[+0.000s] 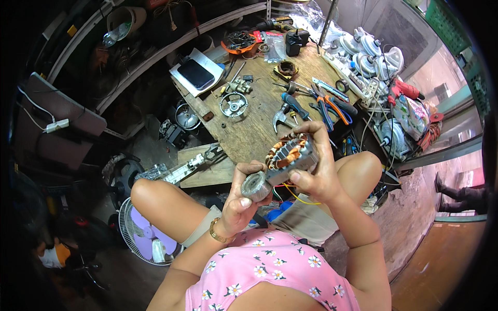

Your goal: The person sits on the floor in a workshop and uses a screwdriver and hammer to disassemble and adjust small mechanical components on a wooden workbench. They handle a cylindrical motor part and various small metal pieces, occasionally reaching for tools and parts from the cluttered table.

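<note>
Bench: wooden table (254, 132), littered with tools; a second plank (205, 173) lies lower at its near-left corner
Tools: hammer (284, 110) near the front edge; blue-handled pliers (322, 106) and orange-handled pliers (338, 109) just right of it; screwdriver (296, 88) behind them
Parts: round metal housing (233, 104) left of the hammer; small copper coil (286, 69) farther back; orange part (238, 41) at the far edge
Far left corner: dark phone (195, 73) on white paper (210, 61)
Right edge: white power strip (350, 78); white fan motors (371, 54) heaped beyond it; red tool (404, 90)
Floor: fan (142, 236) with purple blades, lower left
</note>
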Motion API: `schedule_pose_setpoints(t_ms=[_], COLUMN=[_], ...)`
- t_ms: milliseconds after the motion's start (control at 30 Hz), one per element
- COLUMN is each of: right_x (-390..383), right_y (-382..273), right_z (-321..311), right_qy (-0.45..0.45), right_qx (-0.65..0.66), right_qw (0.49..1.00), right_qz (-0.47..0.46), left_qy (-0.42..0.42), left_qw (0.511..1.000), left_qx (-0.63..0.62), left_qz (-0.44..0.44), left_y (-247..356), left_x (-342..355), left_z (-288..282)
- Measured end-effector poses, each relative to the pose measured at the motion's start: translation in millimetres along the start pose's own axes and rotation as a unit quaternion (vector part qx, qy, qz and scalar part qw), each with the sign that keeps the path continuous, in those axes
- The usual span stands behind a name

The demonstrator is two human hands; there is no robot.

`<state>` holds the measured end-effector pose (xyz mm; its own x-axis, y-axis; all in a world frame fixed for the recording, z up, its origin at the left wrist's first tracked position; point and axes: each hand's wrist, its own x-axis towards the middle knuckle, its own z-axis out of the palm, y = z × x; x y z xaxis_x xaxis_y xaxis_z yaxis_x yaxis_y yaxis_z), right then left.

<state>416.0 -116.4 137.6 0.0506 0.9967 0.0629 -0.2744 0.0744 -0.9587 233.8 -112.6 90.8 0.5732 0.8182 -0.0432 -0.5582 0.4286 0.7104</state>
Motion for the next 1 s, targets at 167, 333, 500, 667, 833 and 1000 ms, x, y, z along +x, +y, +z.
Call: schedule_pose_setpoints(t_ms=[167, 333, 500, 667, 833, 1000], right_x=[-3, -4, -3, 13, 34, 36], right_y=[10, 6, 3, 10, 18, 33], right_z=[-8, -3, -3, -9, -1, -3], right_qy=[-0.004, -0.018, -0.017, -0.013, -0.026, -0.029], right_qx=[-0.058, -0.052, -0.077, -0.14, -0.162, -0.068], right_qw=[0.993, 0.991, 0.99, 0.987, 0.986, 0.996], right_qz=[-0.105, -0.119, -0.113, -0.071, -0.007, 0.043], left_qy=[-0.057, -0.061, -0.061, 0.016, 0.067, 0.067], left_qw=[0.998, 0.997, 0.997, 0.999, 0.996, 0.996], left_qx=[0.02, 0.026, 0.024, -0.028, -0.043, -0.053], left_qz=[0.016, 0.033, 0.035, 0.003, 0.026, 0.025], left_y=[4, 6, 5, 4, -1, -5], left_x=[-2, -1, -2, -1, 5, 9], left_z=[1, 3, 1, 3, -4, -14])
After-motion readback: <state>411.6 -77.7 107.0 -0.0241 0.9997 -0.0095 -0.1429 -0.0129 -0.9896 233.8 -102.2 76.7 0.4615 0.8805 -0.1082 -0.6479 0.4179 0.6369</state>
